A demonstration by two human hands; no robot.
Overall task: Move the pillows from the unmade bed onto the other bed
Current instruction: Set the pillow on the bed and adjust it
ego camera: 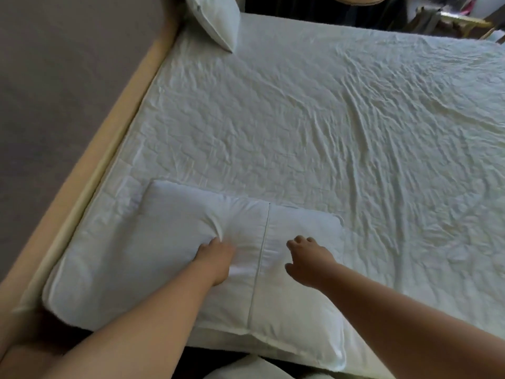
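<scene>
Lying flat on near-left bed (300, 119), white pillow (169, 269), left hand (216, 259) grip pinching its cover, right hand (310, 262) grip open above, second pillow (216, 20) far left.

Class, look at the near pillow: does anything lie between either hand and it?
Nothing visible does. The left hand already pinches the near pillow, bunching its fabric. The right hand hovers open just over its flap end; only wrinkled sheet lies beyond.
</scene>
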